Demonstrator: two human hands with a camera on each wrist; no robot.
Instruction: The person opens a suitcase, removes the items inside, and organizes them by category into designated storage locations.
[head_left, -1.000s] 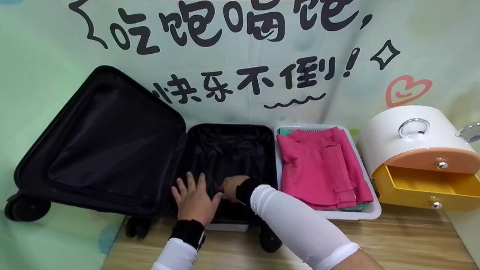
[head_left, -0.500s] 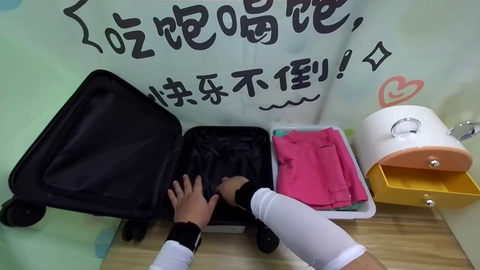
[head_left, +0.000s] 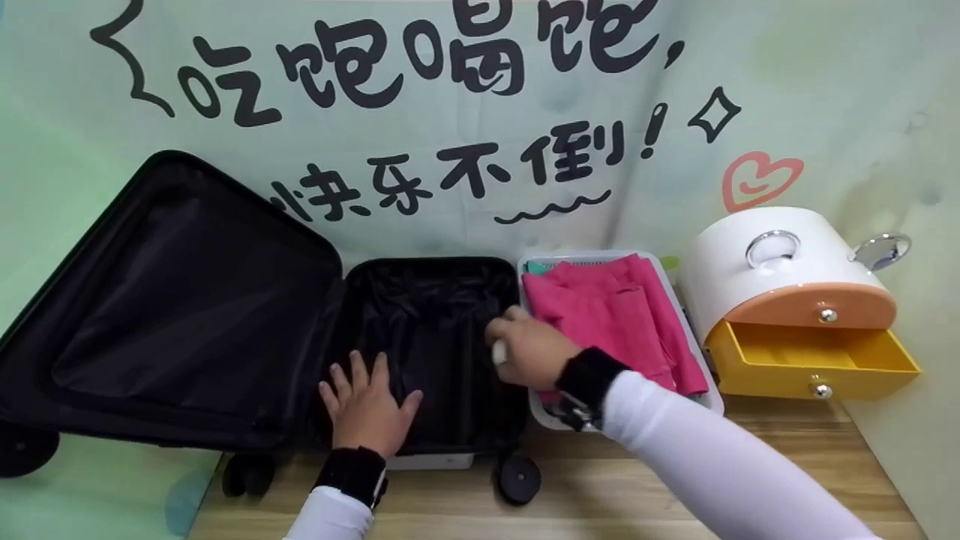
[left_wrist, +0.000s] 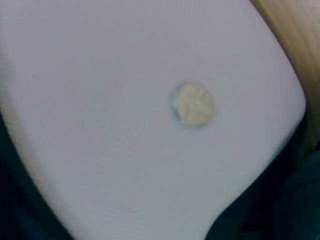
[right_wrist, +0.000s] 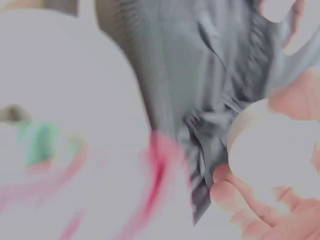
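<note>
A black suitcase (head_left: 431, 375) lies open, its lid (head_left: 172, 300) leaning up at the left. My left hand (head_left: 367, 409) rests with fingers spread at the near left of the suitcase's lower half. Over the suitcase's right rim, my right hand (head_left: 532, 349) holds a small white rounded thing (right_wrist: 270, 145) in curled fingers. Only a sliver of that thing shows in the head view, and its kind is unclear. Beside the right hand, folded pink clothing (head_left: 600, 307) lies in a white basket (head_left: 551, 421), partly covered by the hand and wrist.
A white rounded cabinet (head_left: 765, 240) stands at the right. Its yellow drawer (head_left: 817, 375) is pulled out below an orange one (head_left: 825, 300). Suitcase wheels (head_left: 517, 478) jut over the wooden table (head_left: 622, 487). A printed cloth (head_left: 465, 150) hangs behind.
My right hand has risen from inside the suitcase and moved right to its rim by the basket, holding the white thing. The left hand stays in place. The head view has shifted right.
</note>
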